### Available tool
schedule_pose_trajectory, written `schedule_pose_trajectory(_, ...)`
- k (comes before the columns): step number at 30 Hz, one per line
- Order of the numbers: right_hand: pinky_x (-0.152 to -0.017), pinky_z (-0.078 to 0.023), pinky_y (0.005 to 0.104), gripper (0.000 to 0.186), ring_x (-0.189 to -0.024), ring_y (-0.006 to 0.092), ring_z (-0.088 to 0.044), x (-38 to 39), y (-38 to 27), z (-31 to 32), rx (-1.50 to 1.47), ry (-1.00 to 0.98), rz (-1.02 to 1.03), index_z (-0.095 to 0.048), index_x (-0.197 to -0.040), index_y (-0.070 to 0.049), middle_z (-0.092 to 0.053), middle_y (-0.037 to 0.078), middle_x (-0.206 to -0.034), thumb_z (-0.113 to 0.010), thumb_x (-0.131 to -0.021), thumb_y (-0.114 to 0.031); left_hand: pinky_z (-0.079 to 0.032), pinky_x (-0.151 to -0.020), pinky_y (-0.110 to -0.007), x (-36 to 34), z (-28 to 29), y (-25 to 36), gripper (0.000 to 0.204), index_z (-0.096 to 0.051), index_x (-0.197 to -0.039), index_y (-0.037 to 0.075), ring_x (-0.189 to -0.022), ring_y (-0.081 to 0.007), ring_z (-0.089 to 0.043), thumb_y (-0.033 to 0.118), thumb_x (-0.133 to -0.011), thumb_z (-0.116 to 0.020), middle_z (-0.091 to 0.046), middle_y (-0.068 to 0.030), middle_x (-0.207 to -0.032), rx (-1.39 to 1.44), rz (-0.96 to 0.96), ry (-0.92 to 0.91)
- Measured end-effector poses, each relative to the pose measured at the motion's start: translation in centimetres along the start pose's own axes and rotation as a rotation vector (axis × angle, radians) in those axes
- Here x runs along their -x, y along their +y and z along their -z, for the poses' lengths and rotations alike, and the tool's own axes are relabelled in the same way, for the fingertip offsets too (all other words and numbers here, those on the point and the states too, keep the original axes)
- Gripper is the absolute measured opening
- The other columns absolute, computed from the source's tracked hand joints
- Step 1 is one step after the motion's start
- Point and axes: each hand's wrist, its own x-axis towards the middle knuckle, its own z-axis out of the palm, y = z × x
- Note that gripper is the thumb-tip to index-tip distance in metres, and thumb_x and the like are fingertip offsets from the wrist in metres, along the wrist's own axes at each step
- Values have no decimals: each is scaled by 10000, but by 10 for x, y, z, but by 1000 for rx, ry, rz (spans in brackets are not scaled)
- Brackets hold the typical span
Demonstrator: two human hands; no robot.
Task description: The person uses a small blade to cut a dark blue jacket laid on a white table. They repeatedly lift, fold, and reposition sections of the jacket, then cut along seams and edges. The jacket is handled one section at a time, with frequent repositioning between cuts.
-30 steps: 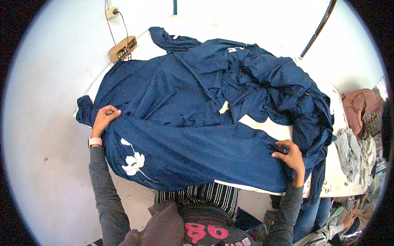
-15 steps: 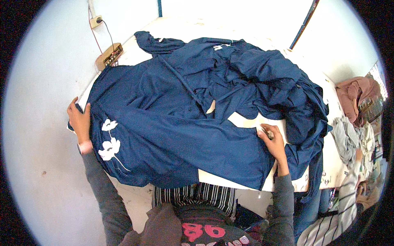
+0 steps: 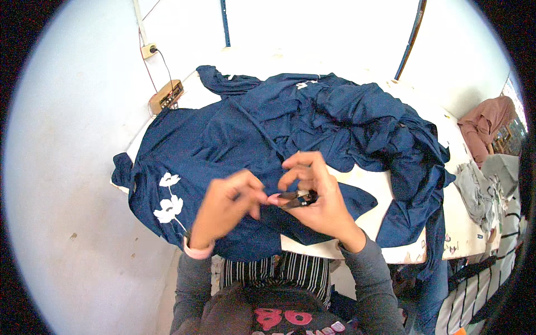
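A navy blue garment [image 3: 201,131] with white flower motifs [image 3: 169,208] is spread in folds over a pale table. Above its near part, my two hands meet at the middle. Small dark thread snips [image 3: 300,199] lie in my right hand [image 3: 324,206], held by the curled fingers and thumb. My left hand [image 3: 226,204], slightly blurred, has its fingers pinched beside the right thumb tip. Whatever sits between those left fingertips is too small to make out.
A wooden power box [image 3: 166,96] with cords stands at the table's back left by the wall. Brown cloth [image 3: 487,125] and grey cloth [image 3: 473,192] lie at the right. Another person's striped clothing [image 3: 474,296] shows at the lower right. The pale tabletop [image 3: 365,181] shows between the folds.
My left hand has left the garment's left edge and come to the middle. My right hand has moved left and lifted off the cloth with the snips. The view has shifted slightly.
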Motion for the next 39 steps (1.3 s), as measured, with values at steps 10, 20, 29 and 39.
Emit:
schedule_pose_trajectory(10, -707, -497, 254, 193, -775, 85, -627, 40, 87, 17, -34, -73, -368, -708, -952, -32, -710, 7, -855, -825, -836, -132, -271, -422, -176, 32, 148, -54, 305, -559, -846, 155, -450, 5, -354, 377, -1053, -587, -442, 78, -558, 48, 68, 778)
schedule_pose_trajectory(20, -876, -517, 249, 216, -938, 86, -667, 30, 64, -1, -425, 82, -354, -678, -1025, -31, -740, 27, -1010, -788, -846, 21, -513, -971, -419, 22, 63, -63, 534, -614, -1301, 50, -1152, -343, -652, 200, -829, -816, -636, -174, -1304, -591, -64, 444)
schedule_pose_trajectory(29, -710, -474, 220, 71, -761, 56, -617, 26, 35, -6, -326, 82, -293, -684, -953, -17, -686, 1, -852, -736, -929, -59, -489, -772, -246, 5, -48, -24, 320, -715, -1112, -60, -858, -75, -625, 232, -980, -706, -758, -51, -989, 241, 125, 50)
schedule_pose_trajectory(39, -823, -460, 227, 268, -944, 72, -595, 47, 39, -6, -372, 269, -310, -600, -1147, -31, -667, 17, -1036, -737, -939, -129, -502, -849, -221, 8, -38, -30, 287, -717, -1158, -47, -915, -62, -638, 197, -1030, -636, -736, -29, -1027, 611, 217, 87)
